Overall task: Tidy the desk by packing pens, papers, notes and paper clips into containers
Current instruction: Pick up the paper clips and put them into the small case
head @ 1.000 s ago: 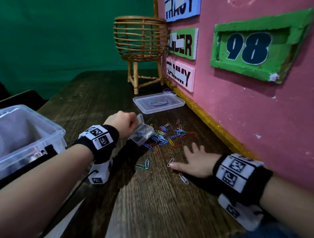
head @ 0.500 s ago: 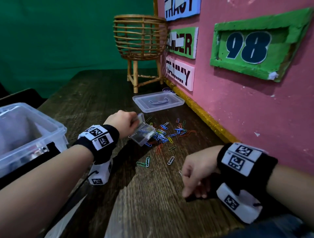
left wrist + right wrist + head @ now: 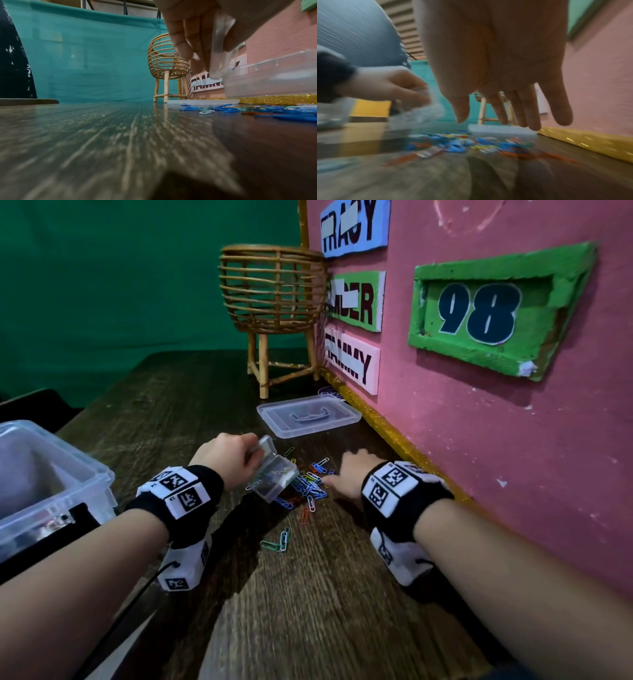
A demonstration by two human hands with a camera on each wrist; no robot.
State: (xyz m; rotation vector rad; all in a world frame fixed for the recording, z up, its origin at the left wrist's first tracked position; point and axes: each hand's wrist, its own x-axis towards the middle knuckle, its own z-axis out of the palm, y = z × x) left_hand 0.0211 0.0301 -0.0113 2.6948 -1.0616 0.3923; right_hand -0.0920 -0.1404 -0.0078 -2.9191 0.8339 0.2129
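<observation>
Coloured paper clips [image 3: 313,486] lie in a heap on the dark wooden desk [image 3: 308,594], with a few strays [image 3: 279,542] nearer me. My left hand [image 3: 227,457] holds a small clear plastic box [image 3: 274,479] by its hinged lid, tilted, its mouth down against the heap's left side. The left wrist view shows the fingers [image 3: 185,40] pinching the lid, the clear box [image 3: 274,75] just above the paper clips [image 3: 228,109]. My right hand [image 3: 349,477] is flat over the heap's right side, fingers straight [image 3: 530,115], holding nothing.
A flat clear lid with a handle [image 3: 308,416] lies beyond the clips, against the pink wall [image 3: 479,440] and its yellow glitter strip. A rattan basket on legs [image 3: 274,302] stands at the back. A large clear tub [image 3: 44,484] sits at the left edge.
My right hand swept clips together, lifted back with curled fingers, then reached forward flat beside the heap. The clips lie closer to the box. The left hand has barely moved.
</observation>
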